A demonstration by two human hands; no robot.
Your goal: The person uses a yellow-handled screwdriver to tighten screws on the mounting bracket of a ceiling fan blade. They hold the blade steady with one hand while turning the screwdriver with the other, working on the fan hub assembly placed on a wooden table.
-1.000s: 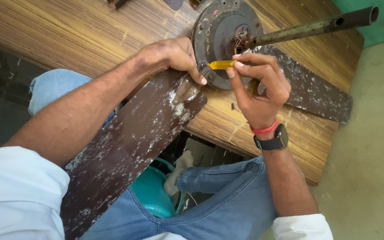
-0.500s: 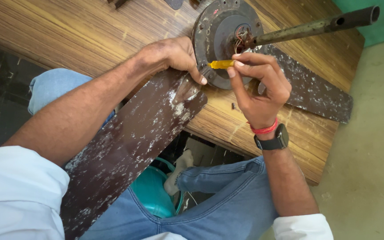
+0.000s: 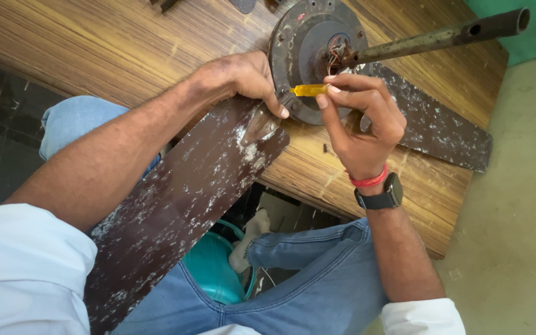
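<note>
On the wooden table (image 3: 94, 49), my left hand (image 3: 243, 77) presses flat against the fan motor (image 3: 308, 43). My right hand (image 3: 361, 124) pinches a yellow screwdriver (image 3: 308, 90) against its rim, above the brown blade (image 3: 181, 205).

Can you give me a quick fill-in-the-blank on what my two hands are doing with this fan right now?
1. The right hand pinches a small ____ tool.
2. The left hand rests against the round motor housing and a ____.
3. The fan lies on a ____ table.

Missing words: yellow; fan blade; wooden
</note>
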